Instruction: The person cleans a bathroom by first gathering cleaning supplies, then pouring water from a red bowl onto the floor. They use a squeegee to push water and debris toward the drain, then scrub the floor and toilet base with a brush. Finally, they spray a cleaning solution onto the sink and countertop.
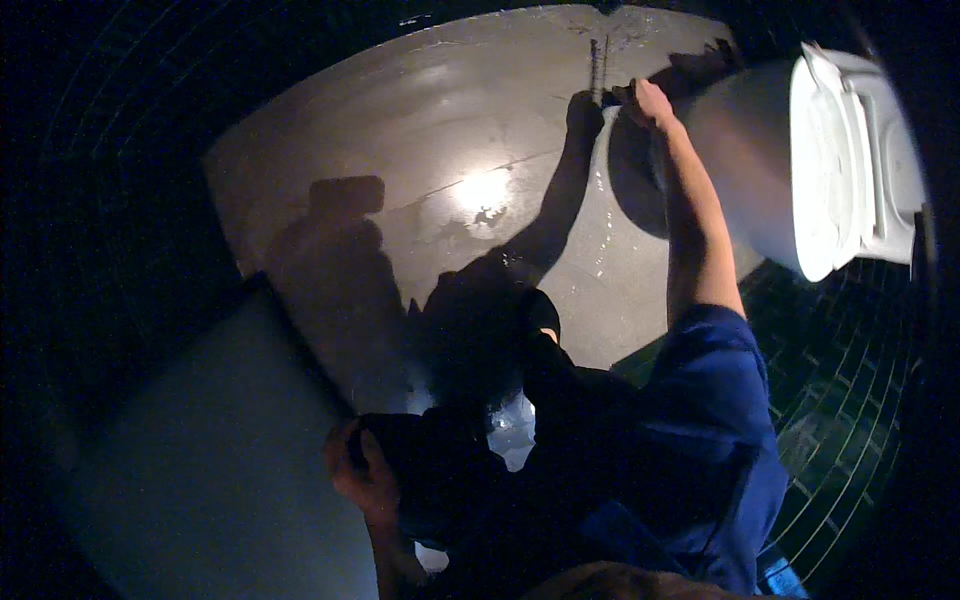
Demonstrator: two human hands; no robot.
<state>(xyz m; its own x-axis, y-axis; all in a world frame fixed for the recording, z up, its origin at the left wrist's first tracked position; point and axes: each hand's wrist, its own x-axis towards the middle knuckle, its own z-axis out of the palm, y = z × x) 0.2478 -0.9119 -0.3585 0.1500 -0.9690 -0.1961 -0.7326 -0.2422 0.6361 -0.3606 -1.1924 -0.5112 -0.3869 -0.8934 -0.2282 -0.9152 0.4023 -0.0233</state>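
Observation:
My right hand (651, 103) reaches far forward, closed on the dark handle (619, 95) of a small tool. A narrow, bar-like head (598, 69) seems to belong to it, low at the wet floor (420, 127); shadow hides its exact kind. Just right of that hand stands a white toilet (742, 150) with its pale seat (817, 165). My left hand (361, 472) is curled at the dark edge of a flat grey panel (247, 450), close to my dark-clothed leg. Whether it grips the edge or rests against the leg is unclear.
Dark green tiled wall (825, 420) runs along the right, below the toilet. More dark tiles (112, 150) line the left. Bright light glares off the floor, and my shadow falls across it. A dark shoe (541, 315) is below me.

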